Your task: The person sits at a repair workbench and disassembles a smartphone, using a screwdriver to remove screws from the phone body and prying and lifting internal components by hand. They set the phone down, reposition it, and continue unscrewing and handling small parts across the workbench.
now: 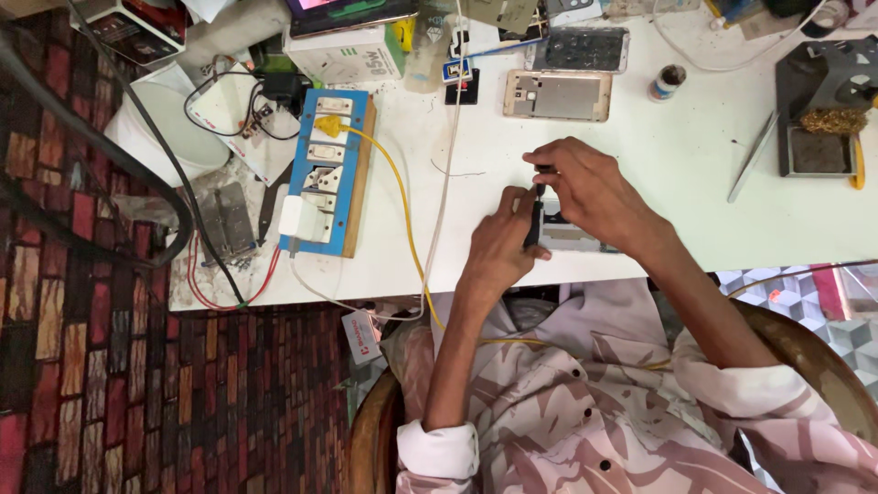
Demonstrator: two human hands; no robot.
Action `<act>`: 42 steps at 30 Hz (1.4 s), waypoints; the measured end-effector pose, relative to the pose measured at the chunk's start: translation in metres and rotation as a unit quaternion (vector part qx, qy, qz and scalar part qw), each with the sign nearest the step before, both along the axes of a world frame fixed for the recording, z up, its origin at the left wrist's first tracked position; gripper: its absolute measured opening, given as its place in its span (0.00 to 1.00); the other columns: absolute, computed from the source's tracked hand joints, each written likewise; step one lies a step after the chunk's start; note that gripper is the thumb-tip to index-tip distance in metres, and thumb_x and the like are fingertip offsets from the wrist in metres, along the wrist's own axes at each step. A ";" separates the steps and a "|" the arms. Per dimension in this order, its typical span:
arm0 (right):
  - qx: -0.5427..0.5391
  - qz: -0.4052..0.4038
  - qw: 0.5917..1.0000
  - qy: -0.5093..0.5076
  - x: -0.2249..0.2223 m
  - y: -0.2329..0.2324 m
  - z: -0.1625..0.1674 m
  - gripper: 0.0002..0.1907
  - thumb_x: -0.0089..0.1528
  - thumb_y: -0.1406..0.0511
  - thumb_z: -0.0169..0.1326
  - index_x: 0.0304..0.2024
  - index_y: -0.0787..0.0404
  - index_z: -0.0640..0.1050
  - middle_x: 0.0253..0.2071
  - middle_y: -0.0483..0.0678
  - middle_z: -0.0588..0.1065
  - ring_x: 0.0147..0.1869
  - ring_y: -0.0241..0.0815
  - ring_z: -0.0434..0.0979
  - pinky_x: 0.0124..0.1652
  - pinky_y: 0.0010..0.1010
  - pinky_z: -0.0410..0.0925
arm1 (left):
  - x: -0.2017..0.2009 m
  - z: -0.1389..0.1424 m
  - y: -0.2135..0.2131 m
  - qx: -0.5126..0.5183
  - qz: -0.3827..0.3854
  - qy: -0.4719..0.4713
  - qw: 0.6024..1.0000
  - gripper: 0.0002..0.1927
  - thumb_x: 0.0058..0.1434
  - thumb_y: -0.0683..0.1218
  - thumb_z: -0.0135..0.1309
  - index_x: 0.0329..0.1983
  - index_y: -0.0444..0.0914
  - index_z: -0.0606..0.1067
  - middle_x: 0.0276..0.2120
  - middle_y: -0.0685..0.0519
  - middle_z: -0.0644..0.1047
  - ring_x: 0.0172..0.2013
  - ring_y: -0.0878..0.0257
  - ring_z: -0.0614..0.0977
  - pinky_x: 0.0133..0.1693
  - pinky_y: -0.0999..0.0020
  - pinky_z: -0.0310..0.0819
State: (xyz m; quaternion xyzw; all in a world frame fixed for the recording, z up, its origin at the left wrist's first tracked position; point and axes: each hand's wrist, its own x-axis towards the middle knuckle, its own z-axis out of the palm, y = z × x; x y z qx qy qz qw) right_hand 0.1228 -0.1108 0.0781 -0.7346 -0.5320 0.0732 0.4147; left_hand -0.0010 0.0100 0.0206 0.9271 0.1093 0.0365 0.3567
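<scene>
My left hand (503,240) grips a slim dark tool (533,224) held upright near the front edge of the white table (695,174). My right hand (585,187) reaches over it, fingertips pinching the tool's top end. Under both hands lies an opened phone (572,236), mostly hidden by my right wrist. What the tool's tip touches is hidden.
A gold phone back frame (558,95) and a second phone shell (582,48) lie further back. A blue switchboard (327,169) with a yellow cable (402,197) sits on the left. Tweezers (752,157) and a soldering stand (823,114) lie right. A small bottle (668,82) stands behind.
</scene>
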 end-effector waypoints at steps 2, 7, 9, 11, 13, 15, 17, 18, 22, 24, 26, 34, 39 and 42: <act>-0.049 0.020 0.994 -0.095 0.001 -0.002 0.007 0.27 0.53 0.82 0.50 0.55 0.67 0.74 0.50 0.57 0.74 0.52 0.56 0.78 0.49 0.40 0.74 | -0.001 -0.001 -0.001 -0.026 0.013 -0.010 1.000 0.49 0.42 0.46 0.73 0.67 0.33 0.64 0.58 0.45 0.70 0.44 0.42 0.81 0.43 0.51 0.75; -0.108 0.067 0.971 -0.201 0.008 0.002 0.022 0.27 0.49 0.80 0.50 0.52 0.67 0.75 0.47 0.54 0.74 0.54 0.55 0.76 0.52 0.40 0.71 | -0.001 -0.001 -0.002 -0.044 0.040 -0.022 0.998 0.51 0.39 0.47 0.75 0.68 0.37 0.65 0.55 0.46 0.73 0.46 0.44 0.81 0.44 0.51 0.75; -0.115 0.086 0.963 -0.230 0.011 0.005 0.027 0.24 0.48 0.80 0.51 0.47 0.67 0.75 0.47 0.54 0.74 0.53 0.55 0.75 0.51 0.41 0.72 | 0.001 -0.001 -0.004 -0.051 0.059 -0.042 0.996 0.50 0.38 0.49 0.76 0.65 0.37 0.68 0.55 0.47 0.73 0.48 0.45 0.81 0.45 0.53 0.75; -0.193 0.077 0.951 -0.230 0.013 0.007 0.033 0.17 0.51 0.78 0.53 0.44 0.66 0.76 0.44 0.51 0.74 0.52 0.53 0.76 0.50 0.40 0.72 | 0.002 -0.003 -0.006 -0.050 0.072 -0.049 0.995 0.50 0.36 0.52 0.77 0.64 0.37 0.69 0.55 0.48 0.74 0.48 0.46 0.81 0.46 0.53 0.75; -0.236 0.080 0.938 -0.241 0.015 0.008 0.038 0.16 0.51 0.78 0.54 0.42 0.64 0.76 0.43 0.50 0.74 0.52 0.51 0.76 0.50 0.39 0.72 | 0.004 -0.005 -0.008 -0.039 0.078 -0.045 0.995 0.51 0.34 0.53 0.76 0.64 0.37 0.71 0.55 0.49 0.74 0.47 0.46 0.80 0.46 0.54 0.74; -0.246 0.096 0.927 -0.264 0.017 0.008 0.042 0.19 0.48 0.78 0.55 0.42 0.64 0.77 0.43 0.51 0.74 0.52 0.51 0.77 0.49 0.38 0.73 | 0.005 -0.008 -0.011 -0.016 0.070 -0.102 0.992 0.50 0.34 0.57 0.76 0.60 0.34 0.72 0.54 0.48 0.73 0.47 0.48 0.80 0.46 0.53 0.69; -0.258 0.093 0.923 -0.272 0.020 0.010 0.045 0.19 0.48 0.77 0.56 0.43 0.65 0.77 0.45 0.51 0.74 0.52 0.52 0.77 0.47 0.38 0.73 | 0.007 -0.011 -0.012 0.006 0.076 -0.143 0.987 0.47 0.39 0.59 0.75 0.60 0.34 0.73 0.57 0.50 0.73 0.47 0.51 0.80 0.48 0.54 0.66; -0.266 0.093 0.920 -0.272 0.019 0.010 0.044 0.20 0.48 0.77 0.57 0.43 0.66 0.77 0.46 0.51 0.73 0.51 0.52 0.77 0.46 0.38 0.74 | 0.008 -0.012 -0.013 0.013 0.086 -0.152 0.985 0.45 0.44 0.59 0.73 0.62 0.35 0.73 0.60 0.51 0.73 0.48 0.53 0.81 0.49 0.56 0.65; -0.316 0.107 0.884 -0.329 0.023 0.014 0.045 0.14 0.52 0.74 0.58 0.42 0.63 0.78 0.44 0.49 0.73 0.50 0.49 0.78 0.46 0.37 0.75 | 0.012 -0.013 -0.004 -0.028 0.134 -0.038 0.990 0.47 0.40 0.59 0.73 0.63 0.35 0.73 0.59 0.52 0.73 0.38 0.54 0.82 0.49 0.54 0.64; -0.312 0.116 0.871 -0.361 0.023 0.016 0.044 0.13 0.51 0.73 0.59 0.39 0.62 0.79 0.43 0.47 0.73 0.51 0.48 0.78 0.46 0.37 0.74 | 0.011 -0.011 0.004 0.009 0.070 -0.039 0.997 0.50 0.37 0.58 0.75 0.64 0.35 0.72 0.55 0.50 0.74 0.44 0.52 0.80 0.47 0.54 0.67; -0.289 0.117 0.878 -0.362 0.023 0.017 0.043 0.14 0.48 0.73 0.61 0.37 0.62 0.80 0.41 0.47 0.74 0.50 0.48 0.78 0.47 0.38 0.74 | 0.010 -0.010 0.006 0.015 0.040 -0.045 0.998 0.50 0.35 0.58 0.76 0.62 0.35 0.73 0.53 0.48 0.76 0.48 0.50 0.80 0.47 0.54 0.70; -0.225 0.093 0.889 -0.389 0.031 0.018 0.033 0.03 0.46 0.66 0.60 0.22 0.59 0.80 0.28 0.46 0.74 0.42 0.46 0.78 0.45 0.37 0.72 | 0.016 0.002 0.008 -0.035 0.085 0.051 0.994 0.43 0.30 0.57 0.78 0.54 0.42 0.80 0.49 0.49 0.78 0.48 0.49 0.82 0.45 0.52 0.75; -0.214 0.046 0.891 -0.398 0.031 0.014 0.022 0.07 0.46 0.61 0.62 0.20 0.58 0.81 0.22 0.46 0.75 0.34 0.46 0.78 0.40 0.37 0.68 | 0.017 0.014 0.006 -0.037 0.106 0.101 0.988 0.43 0.30 0.58 0.78 0.54 0.48 0.81 0.43 0.50 0.80 0.44 0.52 0.83 0.42 0.55 0.76; -0.226 0.010 0.884 -0.408 0.022 0.012 0.018 0.07 0.44 0.61 0.61 0.17 0.57 0.80 0.20 0.47 0.76 0.29 0.45 0.77 0.43 0.35 0.67 | 0.017 0.018 0.006 -0.041 0.109 0.122 0.986 0.43 0.30 0.59 0.77 0.55 0.50 0.80 0.40 0.52 0.81 0.42 0.54 0.84 0.42 0.56 0.76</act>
